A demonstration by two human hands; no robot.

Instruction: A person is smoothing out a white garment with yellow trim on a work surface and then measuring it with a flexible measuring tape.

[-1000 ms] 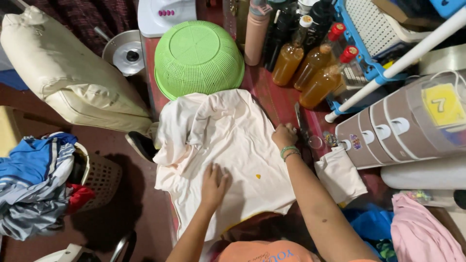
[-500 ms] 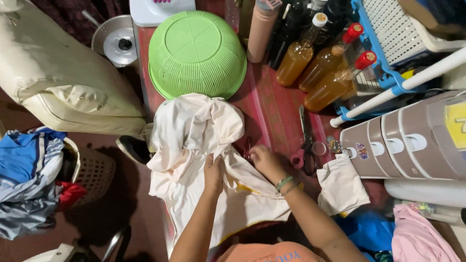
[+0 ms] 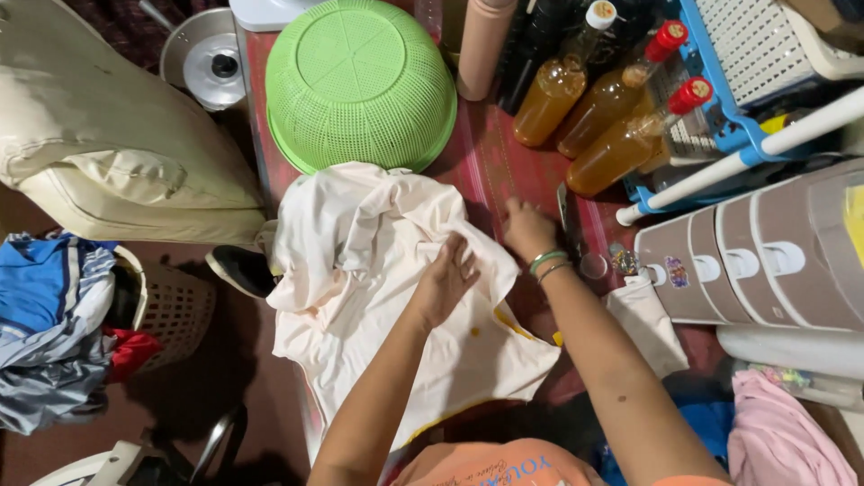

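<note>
Both hands have shifted apart since the earlier frame: the right hand (image 3: 529, 230) now lies farther right at the cream shirt's (image 3: 378, 297) edge, fingers curled onto the fabric, while the left hand (image 3: 445, 281) presses flat on its middle, fingers spread. That shirt lies crumpled on the red table (image 3: 490, 166), just near of the overturned green basket (image 3: 360, 83), with amber bottles (image 3: 621, 117) far right.

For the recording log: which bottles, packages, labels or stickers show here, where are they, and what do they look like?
Three bottles: top right of the table, amber liquid, two red caps, one white.
Tall tube container: top centre, plain beige cylinder.
Stickers: on the grey drawer unit at right, small, multicoloured.
Yellow label: far right edge, on the drawer unit.
</note>
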